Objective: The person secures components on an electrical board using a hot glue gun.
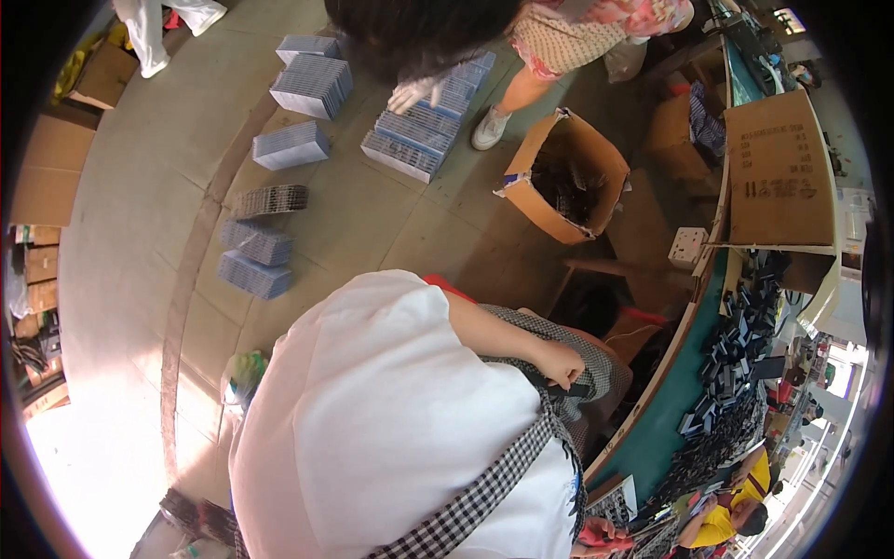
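Note:
My left hand (561,363) rests at my lap, over a black-and-white checked cloth (517,326). Its fingers are curled closed; a dark strip shows just below them, and what they hold, if anything, is hidden. White shirt cloth (372,410), crossed by a checked strap (466,494), fills the lower middle. At the bottom edge, beside the workbench, is what looks like my right hand (603,536), largely cut off, with something red next to it. Its fingers are too small and blurred to read. Small black and grey parts (731,354) lie heaped on the green bench top (638,456).
An open cardboard box (531,210) holding dark pieces stands on the floor. Several stacks of pale blue slatted pieces (312,86) lie beyond it; a bending co-worker's gloved hand (414,93) touches one. Another cardboard box (778,177) sits on the bench. A person in yellow (736,508) works across it.

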Available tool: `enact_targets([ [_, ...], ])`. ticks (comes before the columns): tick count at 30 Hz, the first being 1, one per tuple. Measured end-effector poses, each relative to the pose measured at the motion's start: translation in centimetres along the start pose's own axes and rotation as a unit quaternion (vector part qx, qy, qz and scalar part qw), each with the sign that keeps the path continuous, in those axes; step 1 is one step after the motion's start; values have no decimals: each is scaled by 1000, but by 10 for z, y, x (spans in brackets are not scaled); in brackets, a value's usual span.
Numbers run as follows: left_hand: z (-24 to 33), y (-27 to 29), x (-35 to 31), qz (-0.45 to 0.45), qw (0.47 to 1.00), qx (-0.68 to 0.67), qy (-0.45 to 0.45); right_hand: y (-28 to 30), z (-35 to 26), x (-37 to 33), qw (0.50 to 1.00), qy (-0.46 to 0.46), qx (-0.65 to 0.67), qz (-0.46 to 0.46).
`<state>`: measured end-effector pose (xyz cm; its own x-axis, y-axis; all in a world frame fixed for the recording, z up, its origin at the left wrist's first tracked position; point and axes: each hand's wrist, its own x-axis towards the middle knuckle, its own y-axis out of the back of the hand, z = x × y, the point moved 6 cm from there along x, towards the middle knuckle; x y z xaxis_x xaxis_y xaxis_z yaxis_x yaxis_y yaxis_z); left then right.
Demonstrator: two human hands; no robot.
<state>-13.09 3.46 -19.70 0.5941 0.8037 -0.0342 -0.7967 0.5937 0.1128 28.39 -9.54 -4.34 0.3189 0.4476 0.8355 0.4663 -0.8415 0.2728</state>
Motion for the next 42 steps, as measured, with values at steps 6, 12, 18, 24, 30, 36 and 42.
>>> enact_targets([
  [6,5,1,-4,-9,1000,-7,10,0,17,1,1000,-14,19,-2],
  [12,5,-2,-4,-16,1000,-8,8,-7,1,0,984,-105,143,2],
  [18,-2,-3,1,-24,999,-26,16,-30,-54,1,947,-191,257,28],
  [24,9,-1,-3,-16,999,-25,16,-51,-63,3,659,-353,663,-49],
  [30,18,5,-6,77,997,-15,-2,-39,-105,22,772,-352,524,67],
  [36,74,-3,-3,84,991,92,-49,-7,-91,-20,753,-454,464,106],
  [42,135,-26,8,87,991,94,-45,-7,-90,-15,731,-461,481,147],
])
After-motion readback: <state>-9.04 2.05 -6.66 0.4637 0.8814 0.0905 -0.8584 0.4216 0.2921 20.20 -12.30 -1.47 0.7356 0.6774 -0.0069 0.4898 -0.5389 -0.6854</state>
